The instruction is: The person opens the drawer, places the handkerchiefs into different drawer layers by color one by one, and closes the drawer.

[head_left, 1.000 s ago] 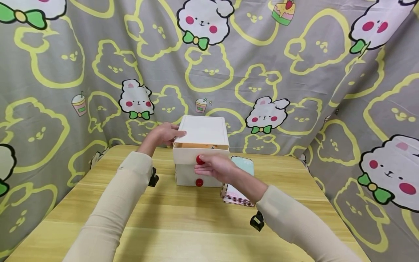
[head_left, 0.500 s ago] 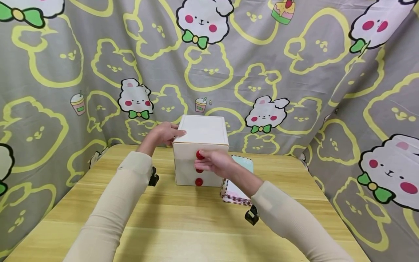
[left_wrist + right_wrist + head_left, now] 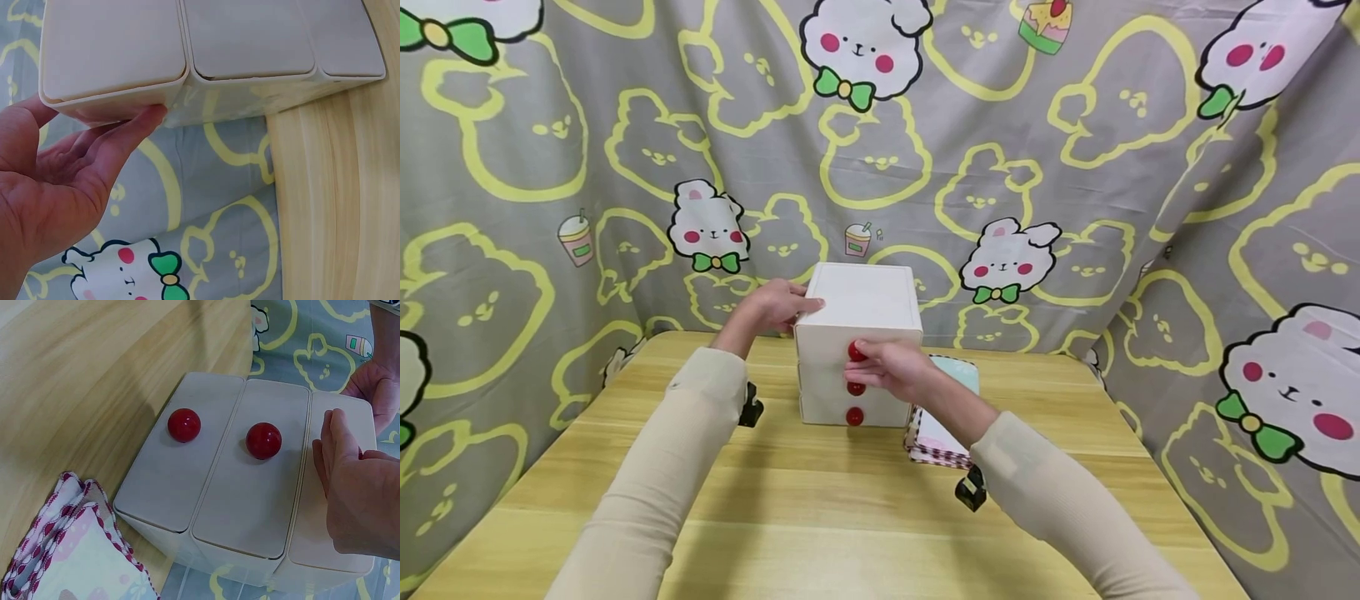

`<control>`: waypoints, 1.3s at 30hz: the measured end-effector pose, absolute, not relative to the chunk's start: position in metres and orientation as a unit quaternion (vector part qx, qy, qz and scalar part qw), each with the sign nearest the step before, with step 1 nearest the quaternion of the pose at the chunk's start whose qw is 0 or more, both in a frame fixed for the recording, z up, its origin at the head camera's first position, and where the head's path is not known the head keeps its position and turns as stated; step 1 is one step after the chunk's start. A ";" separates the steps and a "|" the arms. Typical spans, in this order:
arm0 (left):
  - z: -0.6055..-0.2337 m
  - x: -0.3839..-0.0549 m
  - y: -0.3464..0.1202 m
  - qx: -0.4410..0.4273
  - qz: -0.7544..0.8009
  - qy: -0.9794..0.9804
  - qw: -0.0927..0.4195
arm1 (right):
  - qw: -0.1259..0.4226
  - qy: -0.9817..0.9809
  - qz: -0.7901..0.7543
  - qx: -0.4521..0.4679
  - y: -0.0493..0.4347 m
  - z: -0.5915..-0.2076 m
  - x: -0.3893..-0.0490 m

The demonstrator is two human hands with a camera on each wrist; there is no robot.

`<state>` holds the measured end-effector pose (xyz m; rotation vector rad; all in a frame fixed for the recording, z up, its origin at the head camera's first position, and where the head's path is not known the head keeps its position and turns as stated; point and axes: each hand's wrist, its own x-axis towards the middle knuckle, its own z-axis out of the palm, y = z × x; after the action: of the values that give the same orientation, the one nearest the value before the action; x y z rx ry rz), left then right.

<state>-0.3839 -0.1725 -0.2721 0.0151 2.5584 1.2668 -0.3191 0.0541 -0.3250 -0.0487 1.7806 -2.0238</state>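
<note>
A small white chest of drawers (image 3: 865, 293) stands on the table with its several stacked drawers flush in the front. Each visible drawer front carries a round red knob, such as the bottom knob (image 3: 854, 416). My left hand (image 3: 775, 304) holds the top left edge, thumb on the top and fingers along the side; the left wrist view shows those fingers (image 3: 119, 140) against the side wall. At the top drawer, my right hand (image 3: 891, 368) pinches the upper red knob (image 3: 856, 350) between thumb and forefinger, its other fingers extended. In the right wrist view the hand hides that knob.
Folded cloths (image 3: 936, 437) with checked edging lie stacked just right of the chest, partly behind my right forearm. The wooden table (image 3: 820, 517) extends in front. A grey patterned curtain (image 3: 880, 225) hangs close behind the chest and along both sides.
The top drawer, pulled partly out a second ago, has slid back into the chest until its front is flush. My right hand moved inward with the knob; my left hand stayed put.
</note>
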 end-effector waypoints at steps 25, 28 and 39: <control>-0.272 -0.386 -0.173 0.007 0.427 0.892 0.150 | 0.269 0.662 -0.697 -0.061 0.061 -0.324 -0.319; -0.272 -0.385 -0.174 0.008 0.421 0.895 0.149 | 0.291 0.663 -0.686 -0.069 0.063 -0.326 -0.316; -0.272 -0.383 -0.174 0.012 0.432 0.890 0.145 | 0.303 0.685 -0.660 -0.063 0.075 -0.345 -0.313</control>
<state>-0.3835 -0.1743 -0.2718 0.0335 2.5644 1.2452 -0.3126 0.0751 -0.3447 -0.1675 1.8143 -1.7489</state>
